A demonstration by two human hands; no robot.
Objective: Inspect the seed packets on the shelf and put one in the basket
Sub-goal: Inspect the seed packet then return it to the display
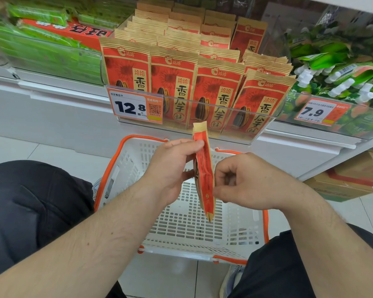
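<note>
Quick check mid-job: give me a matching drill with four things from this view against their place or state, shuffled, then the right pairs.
Things:
1. held seed packet
2. basket
3. 12.8 price tag
4. 7.9 price tag

Place or state:
A. on the floor below the hands, nothing visible inside
B. clipped in front of the red seed packets
C. edge-on, gripped by the left hand and right hand
D. in front of the green packs at right

Pairs: 1-C, 2-A, 3-B, 4-D

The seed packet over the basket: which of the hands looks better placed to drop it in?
Probably the left hand: it pinches the seed packet near the top, above the basket.
</note>
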